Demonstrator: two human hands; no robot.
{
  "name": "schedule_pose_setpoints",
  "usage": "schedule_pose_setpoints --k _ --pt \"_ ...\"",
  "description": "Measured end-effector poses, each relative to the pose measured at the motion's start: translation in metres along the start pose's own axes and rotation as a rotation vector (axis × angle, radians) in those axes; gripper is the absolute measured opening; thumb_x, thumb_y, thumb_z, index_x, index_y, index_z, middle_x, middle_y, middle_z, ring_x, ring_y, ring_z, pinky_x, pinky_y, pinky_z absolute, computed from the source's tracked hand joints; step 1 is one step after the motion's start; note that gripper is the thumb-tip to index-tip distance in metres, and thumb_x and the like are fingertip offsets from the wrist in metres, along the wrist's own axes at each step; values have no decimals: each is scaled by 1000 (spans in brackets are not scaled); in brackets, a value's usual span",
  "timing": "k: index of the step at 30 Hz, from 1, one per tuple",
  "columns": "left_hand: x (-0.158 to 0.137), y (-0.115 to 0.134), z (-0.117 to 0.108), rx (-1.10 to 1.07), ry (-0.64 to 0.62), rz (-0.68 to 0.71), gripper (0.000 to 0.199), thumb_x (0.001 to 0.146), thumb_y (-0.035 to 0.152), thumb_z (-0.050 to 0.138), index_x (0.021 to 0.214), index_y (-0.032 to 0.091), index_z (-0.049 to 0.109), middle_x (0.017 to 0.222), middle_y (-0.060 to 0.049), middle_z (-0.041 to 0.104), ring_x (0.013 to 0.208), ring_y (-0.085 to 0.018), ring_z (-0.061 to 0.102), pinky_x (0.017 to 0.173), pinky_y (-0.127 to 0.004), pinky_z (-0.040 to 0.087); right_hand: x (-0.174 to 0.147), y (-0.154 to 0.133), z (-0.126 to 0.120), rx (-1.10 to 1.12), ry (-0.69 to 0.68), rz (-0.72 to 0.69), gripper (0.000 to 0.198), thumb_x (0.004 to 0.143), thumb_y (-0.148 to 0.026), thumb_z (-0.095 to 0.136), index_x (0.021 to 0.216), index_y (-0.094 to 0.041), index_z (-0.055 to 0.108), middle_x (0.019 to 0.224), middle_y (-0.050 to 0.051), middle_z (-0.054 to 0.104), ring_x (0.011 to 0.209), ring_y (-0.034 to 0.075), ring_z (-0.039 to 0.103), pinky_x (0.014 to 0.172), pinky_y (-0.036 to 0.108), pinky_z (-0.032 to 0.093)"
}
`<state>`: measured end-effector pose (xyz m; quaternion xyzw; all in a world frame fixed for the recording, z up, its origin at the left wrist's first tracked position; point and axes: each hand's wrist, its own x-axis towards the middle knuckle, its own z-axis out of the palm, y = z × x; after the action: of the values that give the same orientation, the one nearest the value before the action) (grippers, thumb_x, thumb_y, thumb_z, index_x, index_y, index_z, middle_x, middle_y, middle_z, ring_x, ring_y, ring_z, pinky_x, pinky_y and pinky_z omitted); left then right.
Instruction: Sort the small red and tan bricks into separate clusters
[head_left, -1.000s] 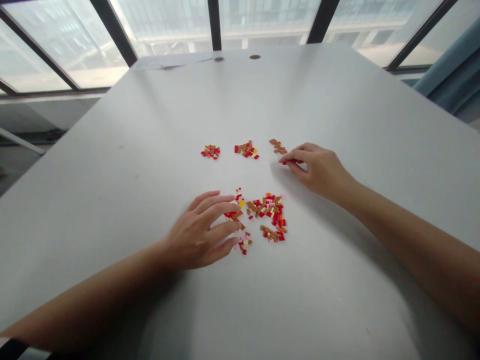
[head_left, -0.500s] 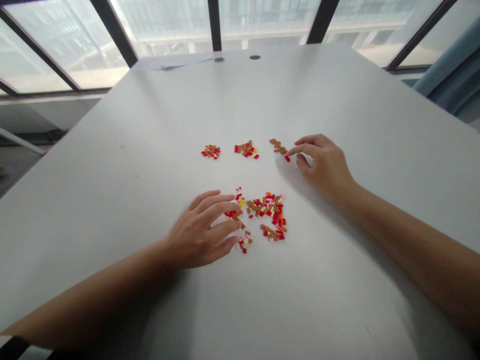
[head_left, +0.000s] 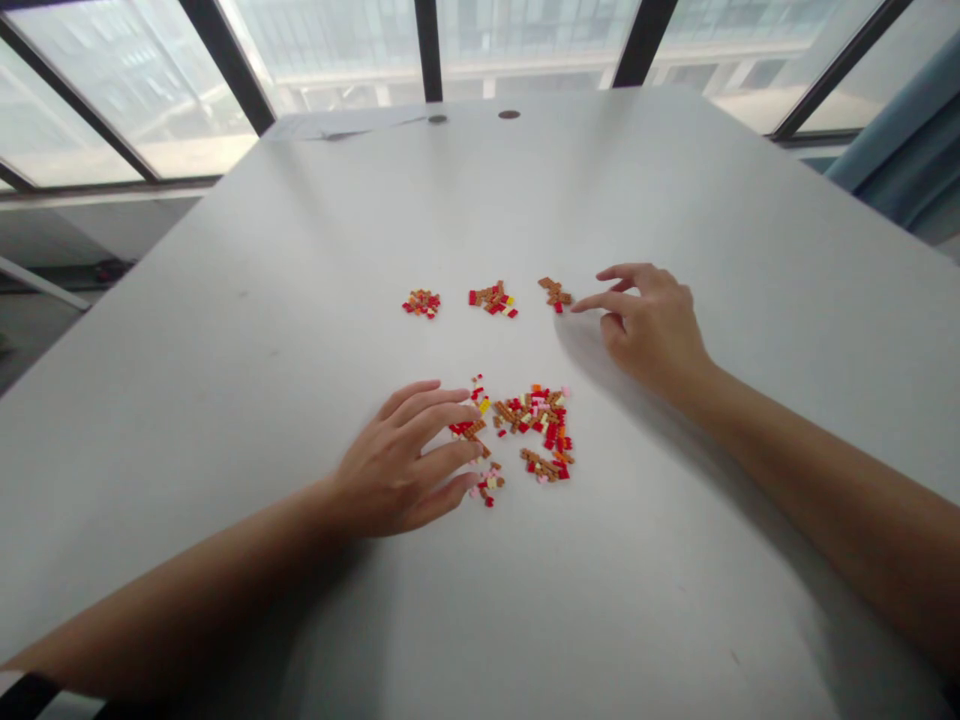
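Observation:
My right hand is held with its index finger stretched out, the tip just right of a small red brick. That red brick lies against the lower edge of a little group of brown bricks; nothing is in the hand. My left hand rests with spread fingers at the left side of the near pile, partly covering some red and brown bricks. Beside its fingertips spreads a larger pile of mixed red, brown, pink and cream bricks.
Two more small brick groups lie in the far row: a mixed pile at left and a brown-red group in the middle. They lie on a wide white table. Windows stand behind it, and a blue curtain hangs at right.
The red brick has moved left, up against the brown group. My right index finger has shifted slightly left and straightened. My left hand has stayed in place.

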<state>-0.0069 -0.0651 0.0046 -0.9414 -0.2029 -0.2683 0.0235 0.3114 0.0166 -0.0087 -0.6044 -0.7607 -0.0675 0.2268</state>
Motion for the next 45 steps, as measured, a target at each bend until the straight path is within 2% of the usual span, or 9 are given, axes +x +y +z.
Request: schedule_pose_setpoints --k 4,9,18,21,27,35,41,45 --pt "0 0 1 5 9 -1 15 92 22 60 105 20 67 120 -11 69 122 -25 61 109 -47 48 -1 -1 0 4 -40 -20 37 83 -12 46 95 -28 78 131 12 61 110 33 60 87 56 45" --pt "1 0 1 8 1 -1 15 92 21 59 106 20 67 119 -11 69 121 -25 62 108 -47 48 -2 -2 -1 4 -34 -54 39 84 -12 46 105 -27 75 135 13 58 113 36 57 86 59 45" --pt "1 1 1 8 0 -3 15 92 21 61 105 20 67 119 -11 69 121 -25 62 109 -48 48 -4 4 4 -12 -26 -83 39 83 -14 47 109 -29 72 134 13 56 113 35 55 84 56 44" --pt "2 1 0 11 -3 -3 15 92 21 60 104 20 67 120 -11 69 121 -25 62 109 -47 48 -4 5 5 -14 -45 -78 37 83 -15 48 106 -29 73 134 13 56 115 36 55 85 57 45" --pt "1 1 0 11 -10 -5 15 91 21 61 105 20 67 120 -11 69 122 -24 61 110 -46 47 -4 6 5 -10 -40 -96 38 86 -18 49 114 -30 72 136 14 56 116 39 55 86 61 46" --pt "1 1 0 16 0 -2 14 92 21 60 104 20 67 119 -11 69 122 -24 62 109 -46 48 -4 2 3 -5 -71 -52 34 89 -21 49 113 -26 73 138 16 56 123 41 53 90 61 46" --pt "-1 1 1 7 -9 -6 16 90 21 62 105 20 67 121 -11 68 122 -25 61 110 -47 47 -2 -3 -4 82 -37 -67 29 88 -22 50 101 -28 75 134 13 61 121 37 57 94 61 46" --pt "-1 2 2 4 -2 -6 15 91 21 61 105 20 67 120 -11 69 122 -25 61 109 -47 47 -1 -17 -18 257 -117 -183 22 85 -23 55 90 -31 75 116 4 72 108 27 67 98 50 50"
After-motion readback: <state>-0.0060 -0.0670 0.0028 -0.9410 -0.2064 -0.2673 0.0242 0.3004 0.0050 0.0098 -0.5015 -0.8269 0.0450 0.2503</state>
